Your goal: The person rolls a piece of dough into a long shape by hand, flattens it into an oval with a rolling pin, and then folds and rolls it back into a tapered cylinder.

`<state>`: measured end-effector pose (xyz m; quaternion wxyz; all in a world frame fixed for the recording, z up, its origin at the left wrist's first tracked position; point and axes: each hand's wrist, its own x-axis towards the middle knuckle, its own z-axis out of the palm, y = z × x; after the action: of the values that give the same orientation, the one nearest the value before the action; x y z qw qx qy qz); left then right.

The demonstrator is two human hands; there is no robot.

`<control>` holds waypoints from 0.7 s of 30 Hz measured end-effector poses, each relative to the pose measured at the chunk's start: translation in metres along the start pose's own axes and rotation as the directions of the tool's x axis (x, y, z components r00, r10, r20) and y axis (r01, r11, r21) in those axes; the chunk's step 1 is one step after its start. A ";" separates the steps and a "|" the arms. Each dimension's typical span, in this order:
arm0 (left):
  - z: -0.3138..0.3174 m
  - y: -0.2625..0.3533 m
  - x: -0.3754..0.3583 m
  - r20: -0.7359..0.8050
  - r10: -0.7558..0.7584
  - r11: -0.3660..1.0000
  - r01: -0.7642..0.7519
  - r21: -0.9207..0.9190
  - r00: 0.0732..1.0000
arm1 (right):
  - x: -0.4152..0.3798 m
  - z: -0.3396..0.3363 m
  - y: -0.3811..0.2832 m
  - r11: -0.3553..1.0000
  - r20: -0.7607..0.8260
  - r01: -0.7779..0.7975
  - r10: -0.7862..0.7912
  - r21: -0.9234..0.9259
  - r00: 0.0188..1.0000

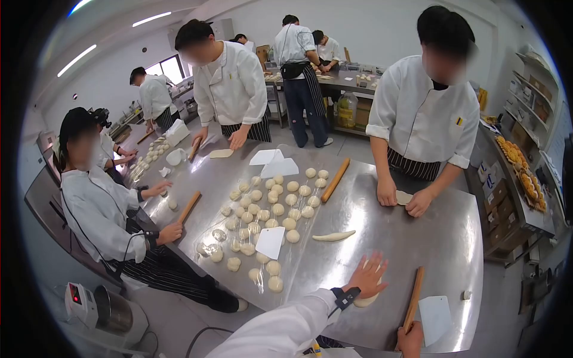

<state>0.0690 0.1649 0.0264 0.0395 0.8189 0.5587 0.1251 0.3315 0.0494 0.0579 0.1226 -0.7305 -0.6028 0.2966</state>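
Note:
My left hand point(366, 277) lies flat with its fingers stretched out over a piece of dough point(364, 302), whose lower edge shows under the palm. At the table's near edge, my right hand point(409, 341) is closed around the lower end of a wooden rolling pin point(414, 298). Right beside that pin is a white plastic scraper point(435, 319). Beyond my left hand a long, tapered dough strip point(333, 236) rests on the steel table point(394, 244).
Many dough balls point(278, 209) cover the table's middle, with another scraper point(270, 242) among them. A second rolling pin point(335, 180) lies behind. Opposite, a person point(424, 119) handles flat dough point(404, 198). At left, another person point(98, 209) holds a rolling pin point(190, 207).

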 end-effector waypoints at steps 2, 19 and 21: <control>0.013 0.007 -0.007 0.075 -0.051 0.999 0.052 -0.003 0.996 | -0.012 -0.015 -0.019 0.999 0.031 0.046 -0.046 -0.008 0.998; -0.026 -0.003 -0.096 0.229 -0.451 0.176 0.337 -0.925 0.863 | 0.005 0.094 -0.051 0.817 0.105 0.242 -0.344 0.523 0.933; -0.044 -0.001 -0.115 0.334 -0.474 0.156 0.451 -0.879 0.814 | -0.007 0.119 -0.079 0.704 0.090 0.332 -0.489 0.627 0.867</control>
<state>0.0179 0.0559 0.0507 0.5326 0.4284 0.6026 0.4118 0.1977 0.0403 0.0082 0.3309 -0.4570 -0.6383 0.5237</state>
